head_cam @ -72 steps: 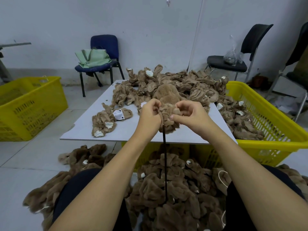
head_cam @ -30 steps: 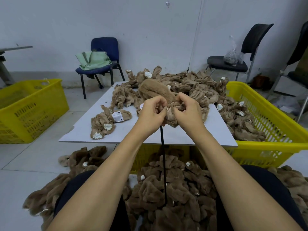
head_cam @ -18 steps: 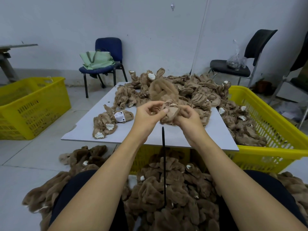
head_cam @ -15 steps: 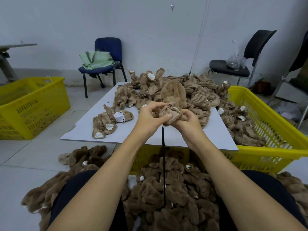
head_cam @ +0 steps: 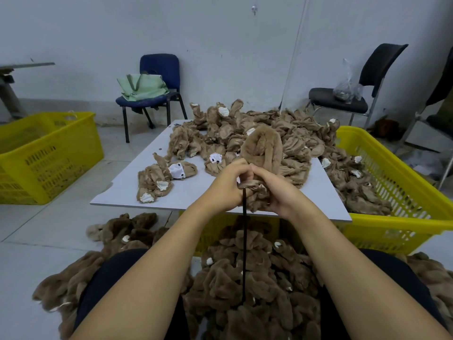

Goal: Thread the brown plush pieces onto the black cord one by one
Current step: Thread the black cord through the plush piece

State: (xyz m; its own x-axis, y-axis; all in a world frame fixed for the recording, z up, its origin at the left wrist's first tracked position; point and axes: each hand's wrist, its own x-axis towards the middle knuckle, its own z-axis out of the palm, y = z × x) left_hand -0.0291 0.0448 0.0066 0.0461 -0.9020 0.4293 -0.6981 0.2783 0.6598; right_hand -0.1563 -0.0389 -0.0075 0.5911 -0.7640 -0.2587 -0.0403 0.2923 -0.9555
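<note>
I hold one brown plush piece (head_cam: 261,153) upright over the near edge of the white table (head_cam: 122,190). My right hand (head_cam: 277,190) grips its bunched lower end. My left hand (head_cam: 228,185) pinches the top of the black cord (head_cam: 244,241) right against that end. The cord hangs straight down into a mound of threaded brown plush pieces (head_cam: 245,285) between my knees. A large heap of loose plush pieces (head_cam: 269,128) covers the far half of the table.
A small bundle of pieces (head_cam: 159,180) lies at the table's left. A yellow crate (head_cam: 416,192) with plush stands right of the table, another yellow crate (head_cam: 44,155) on the floor left. A blue chair (head_cam: 157,94) and a black chair (head_cam: 355,99) stand by the wall.
Both hands have dropped lower and closer together. The plush piece now stands upright above them, and its bunched end sits down at the top of the cord.
</note>
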